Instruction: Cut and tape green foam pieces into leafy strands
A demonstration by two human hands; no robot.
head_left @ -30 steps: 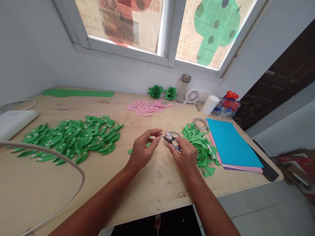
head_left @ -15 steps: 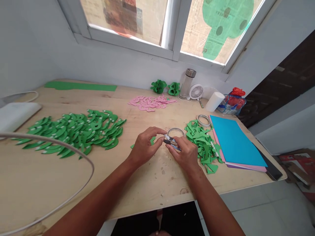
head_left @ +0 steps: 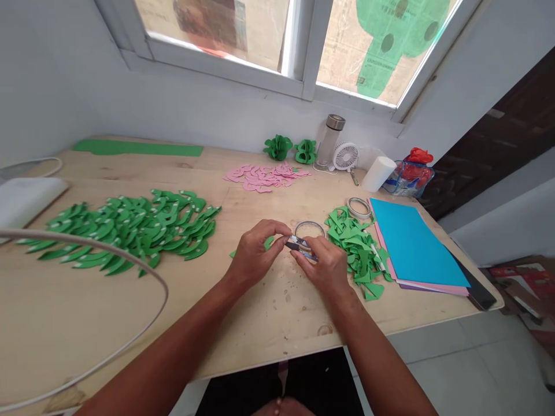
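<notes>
Between my two hands is a small black and silver tool (head_left: 296,245), its two narrow parts spread at the left end; its exact kind is too small to make out. My right hand (head_left: 323,257) grips it with fingers and thumb. The fingertips of my left hand (head_left: 258,251) pinch at its left end. A roll of tape (head_left: 323,226) lies flat just behind my fingers. Partly hidden by my left hand, a green paper piece (head_left: 269,242) rests on the table.
Many green leaf-shaped cutouts (head_left: 125,231) spread at left, pink cutouts (head_left: 264,176) behind. Green scraps (head_left: 358,248), another tape roll (head_left: 359,208) and blue sheets (head_left: 416,242) are at right. A bottle (head_left: 328,141) and fan (head_left: 346,156) stand by the wall. A cable (head_left: 147,268) arches at left.
The view has shifted slightly. My hands stay close together on the small tool, whose ends show a little more between the fingertips.
</notes>
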